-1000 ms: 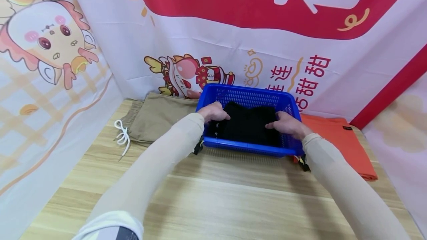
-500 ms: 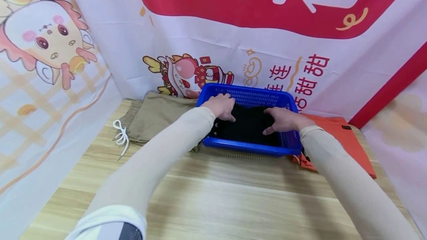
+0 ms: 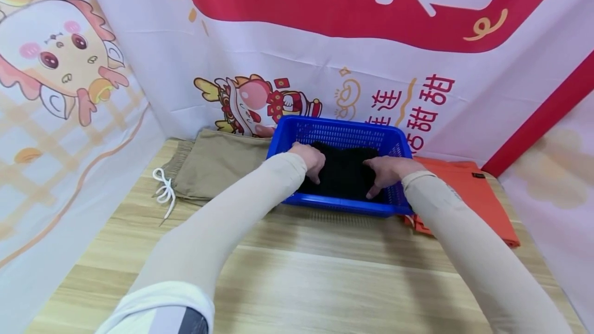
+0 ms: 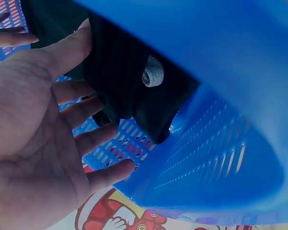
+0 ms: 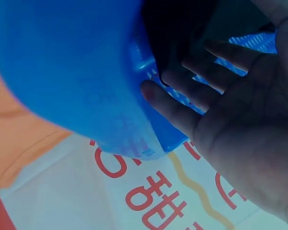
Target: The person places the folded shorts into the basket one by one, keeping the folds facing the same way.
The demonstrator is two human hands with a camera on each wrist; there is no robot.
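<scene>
Reaching into the blue basket, we hold our left hand and right hand at opposite sides of the black cloth, which lies in the basket between them. The fingers of both hands are extended and spread, thumbs apart from them, the left thumb against the cloth near a pale loop; whether the right fingertips touch it, we cannot tell. Outward of our left hand lies khaki cloth with a white drawstring, and outward of our right, orange cloth.
</scene>
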